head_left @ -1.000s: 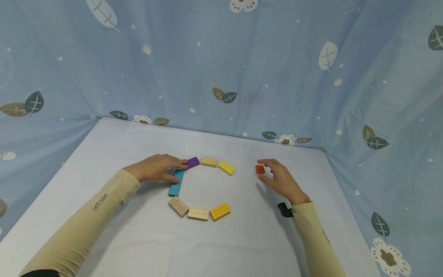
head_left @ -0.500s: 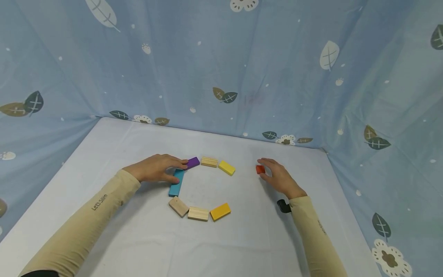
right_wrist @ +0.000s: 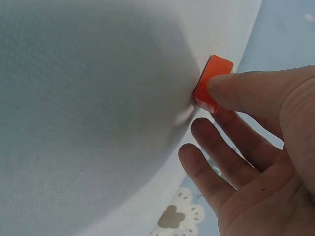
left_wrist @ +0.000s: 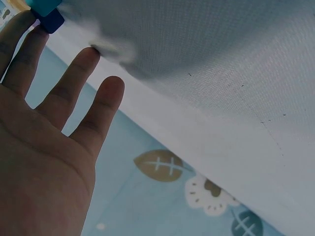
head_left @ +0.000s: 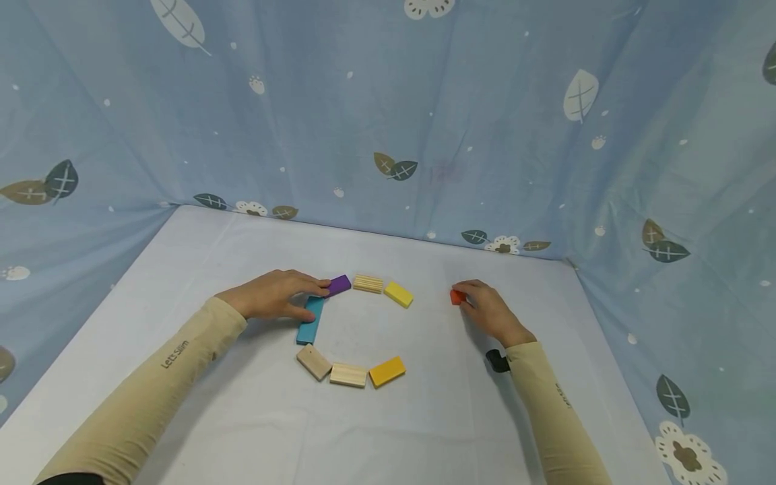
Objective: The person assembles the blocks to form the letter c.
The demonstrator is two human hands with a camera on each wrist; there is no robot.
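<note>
My right hand (head_left: 492, 314) pinches a small red block (right_wrist: 210, 88) between thumb and forefinger, low over the white cloth. In the right wrist view the thumb lies across one face of the block, with the other fingers spread beneath. On the left, my left hand (head_left: 275, 296) stretches its fingers to a purple block (head_left: 339, 285), while the thumb rests on a turquoise block (head_left: 310, 322). The left wrist view has the palm and extended fingers, with parts of both blocks at its upper-left corner.
The other blocks continue a curve open to the right: a ridged wooden block (head_left: 368, 283), a yellow block (head_left: 398, 294), two plain wooden blocks, (head_left: 314, 362) and an orange-yellow block (head_left: 387, 371). A blue patterned curtain (head_left: 339, 121) hangs behind the table (head_left: 388, 438).
The right thumb and forefinger have closed on the red block, which now shows less between them. The left hand and the curve of blocks stay in place.
</note>
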